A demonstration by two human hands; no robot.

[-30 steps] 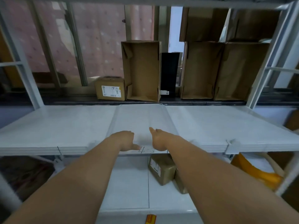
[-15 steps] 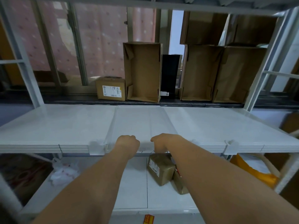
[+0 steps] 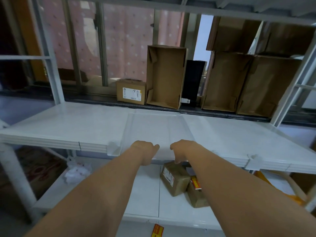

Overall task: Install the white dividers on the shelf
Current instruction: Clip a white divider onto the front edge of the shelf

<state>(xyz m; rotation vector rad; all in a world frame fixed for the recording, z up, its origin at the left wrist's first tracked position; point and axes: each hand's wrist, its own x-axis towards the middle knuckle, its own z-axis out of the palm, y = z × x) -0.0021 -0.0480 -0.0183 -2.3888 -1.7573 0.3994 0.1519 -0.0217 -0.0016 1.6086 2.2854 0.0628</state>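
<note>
From the head camera, both my hands sit at the front edge of the white shelf (image 3: pixel 68 127), near its middle. My left hand (image 3: pixel 142 150) is curled over the lip of the divider panel (image 3: pixel 153 129), a translucent white piece that lies flat on the shelf and runs from the front edge back to the rear edge. My right hand (image 3: pixel 182 151) hooks the same lip, its fingers (image 3: pixel 176 161) reaching under the front edge. Both grips are closed on the panel's front lip, though how firmly I cannot tell.

I judge this to be the seating step: the panel is laid in place and its front needs pressing down or clipping over the shelf edge. The next move calls for even pressure from both hands, so that the lip catches squarely.

Behind the rear edge stand an open cardboard box (image 3: pixel 165 76), a small labelled carton (image 3: pixel 130 91) and a black box (image 3: pixel 193 79), all clear of the panel. On the lower shelf (image 3: pixel 142 189), brown parcels (image 3: pixel 174 178) lie just below my right hand. Nothing blocks the work.
</note>
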